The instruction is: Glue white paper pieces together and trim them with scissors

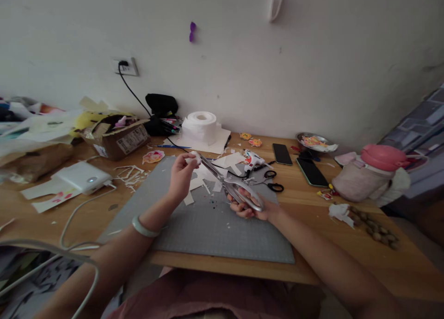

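My left hand pinches a small white paper piece above the grey cutting mat. My right hand grips the handles of large silver scissors. The blades point up and left, and their tips meet the paper piece. White paper offcuts lie on the mat under both hands. A pale bangle sits on my left wrist.
On the wooden table: a cardboard box, toilet roll, white charger with cables, glue gun, small black scissors, two phones, metal bowl, pink bottle, and nuts.
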